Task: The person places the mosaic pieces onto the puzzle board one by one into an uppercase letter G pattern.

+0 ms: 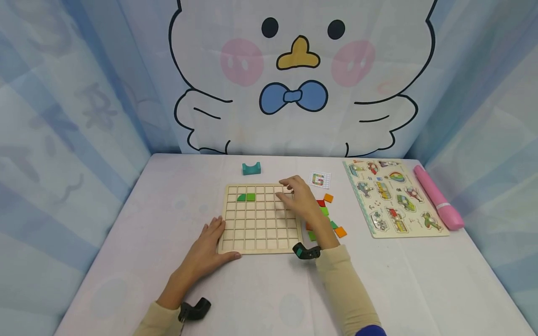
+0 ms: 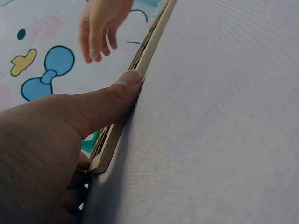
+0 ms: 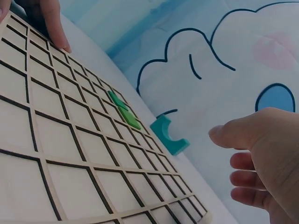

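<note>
A wooden grid board (image 1: 261,225) lies flat on the table. My left hand (image 1: 203,254) holds its near left corner, fingers spread along the left side and thumb (image 2: 114,100) pressed on the front edge. Two tiles sit in the upper left cells, a dark green one with a rounded corner (image 1: 241,198) and a bright green square (image 1: 251,197). Over the board's right side hovers my right hand (image 1: 301,201), its fingers loosely bent. Between that thumb (image 3: 233,134) and the fingers no tile shows. Several red, orange and green tiles (image 1: 341,232) lie right of the board, partly behind the right forearm.
Behind the board stands a teal notched block (image 1: 251,169). A small pattern card (image 1: 320,179) lies beyond the loose tiles. Farther right are a picture puzzle board (image 1: 397,200) and a pink cylindrical object (image 1: 439,198). A curtain with a cartoon figure hangs behind the table.
</note>
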The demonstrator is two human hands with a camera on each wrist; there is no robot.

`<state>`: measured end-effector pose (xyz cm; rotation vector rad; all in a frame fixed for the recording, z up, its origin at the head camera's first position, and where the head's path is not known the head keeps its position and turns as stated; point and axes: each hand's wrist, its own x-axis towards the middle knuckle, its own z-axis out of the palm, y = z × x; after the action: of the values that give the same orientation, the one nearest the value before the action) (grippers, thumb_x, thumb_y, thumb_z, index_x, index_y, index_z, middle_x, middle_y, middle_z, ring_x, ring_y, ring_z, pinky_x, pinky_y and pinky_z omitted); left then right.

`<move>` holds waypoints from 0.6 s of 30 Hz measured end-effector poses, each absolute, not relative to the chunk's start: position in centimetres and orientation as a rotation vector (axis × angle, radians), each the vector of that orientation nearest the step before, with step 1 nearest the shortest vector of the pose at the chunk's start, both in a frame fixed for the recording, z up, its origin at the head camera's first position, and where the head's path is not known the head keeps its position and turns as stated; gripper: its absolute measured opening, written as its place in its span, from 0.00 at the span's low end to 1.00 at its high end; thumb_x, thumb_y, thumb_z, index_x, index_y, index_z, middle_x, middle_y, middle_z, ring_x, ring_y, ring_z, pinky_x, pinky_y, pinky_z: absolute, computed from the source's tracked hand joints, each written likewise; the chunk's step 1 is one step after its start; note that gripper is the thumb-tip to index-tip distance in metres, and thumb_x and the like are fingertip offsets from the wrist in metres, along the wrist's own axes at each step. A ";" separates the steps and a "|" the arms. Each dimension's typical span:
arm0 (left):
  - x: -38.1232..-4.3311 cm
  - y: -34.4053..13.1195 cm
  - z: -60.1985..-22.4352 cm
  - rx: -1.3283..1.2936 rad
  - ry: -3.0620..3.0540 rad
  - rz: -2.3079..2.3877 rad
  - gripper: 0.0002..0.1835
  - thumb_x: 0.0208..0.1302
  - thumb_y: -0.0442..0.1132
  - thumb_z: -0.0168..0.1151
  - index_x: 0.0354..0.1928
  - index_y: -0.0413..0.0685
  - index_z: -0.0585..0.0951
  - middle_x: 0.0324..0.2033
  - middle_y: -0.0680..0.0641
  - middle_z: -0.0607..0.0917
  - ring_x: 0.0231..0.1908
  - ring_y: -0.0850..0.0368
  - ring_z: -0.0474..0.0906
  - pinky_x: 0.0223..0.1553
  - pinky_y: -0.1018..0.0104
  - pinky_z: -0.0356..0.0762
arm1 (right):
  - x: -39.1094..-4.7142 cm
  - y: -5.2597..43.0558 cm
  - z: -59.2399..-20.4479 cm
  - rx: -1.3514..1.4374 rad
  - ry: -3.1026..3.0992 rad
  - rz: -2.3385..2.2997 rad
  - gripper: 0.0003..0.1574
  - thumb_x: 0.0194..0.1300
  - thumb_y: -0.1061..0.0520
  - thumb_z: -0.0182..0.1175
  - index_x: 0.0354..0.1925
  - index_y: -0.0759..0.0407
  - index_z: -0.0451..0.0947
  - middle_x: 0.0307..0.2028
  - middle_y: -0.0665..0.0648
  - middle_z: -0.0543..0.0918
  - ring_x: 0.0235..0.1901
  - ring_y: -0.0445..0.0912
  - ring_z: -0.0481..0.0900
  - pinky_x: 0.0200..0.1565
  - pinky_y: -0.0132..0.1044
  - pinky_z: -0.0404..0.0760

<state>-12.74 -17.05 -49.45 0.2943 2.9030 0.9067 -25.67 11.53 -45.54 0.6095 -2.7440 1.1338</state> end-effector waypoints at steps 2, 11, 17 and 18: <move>-12.7 -17.0 -49.5 0.302 2.912 0.906 0.59 0.54 0.64 0.71 0.76 0.33 0.57 0.77 0.36 0.55 0.78 0.38 0.48 0.78 0.42 0.49 | -25.8 12.0 -45.4 0.595 -2.732 1.145 0.26 0.68 0.54 0.65 0.60 0.65 0.77 0.55 0.62 0.78 0.50 0.57 0.78 0.54 0.50 0.82; -12.7 -16.9 -49.3 0.276 2.904 0.912 0.60 0.53 0.64 0.72 0.76 0.34 0.56 0.78 0.36 0.54 0.78 0.39 0.48 0.78 0.43 0.48 | -26.4 14.4 -45.4 0.508 -2.691 1.150 0.26 0.68 0.54 0.65 0.60 0.65 0.77 0.54 0.65 0.78 0.50 0.57 0.77 0.52 0.51 0.82; -12.7 -16.9 -49.3 0.283 2.907 0.923 0.59 0.54 0.64 0.72 0.76 0.33 0.57 0.77 0.35 0.55 0.78 0.38 0.49 0.78 0.42 0.49 | -26.6 16.1 -45.5 0.417 -2.655 1.166 0.25 0.66 0.57 0.66 0.59 0.66 0.78 0.53 0.66 0.79 0.49 0.58 0.78 0.53 0.52 0.82; -12.7 -16.9 -49.2 0.290 2.907 0.924 0.59 0.54 0.64 0.72 0.76 0.33 0.57 0.77 0.35 0.55 0.78 0.38 0.49 0.78 0.42 0.49 | -26.7 16.3 -45.6 0.396 -2.656 1.164 0.25 0.66 0.57 0.66 0.59 0.66 0.78 0.53 0.66 0.79 0.49 0.58 0.78 0.53 0.52 0.82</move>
<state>-12.70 -16.89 -49.25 0.2896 2.9067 0.9241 -26.69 16.34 -45.60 0.3963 -2.6556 1.1637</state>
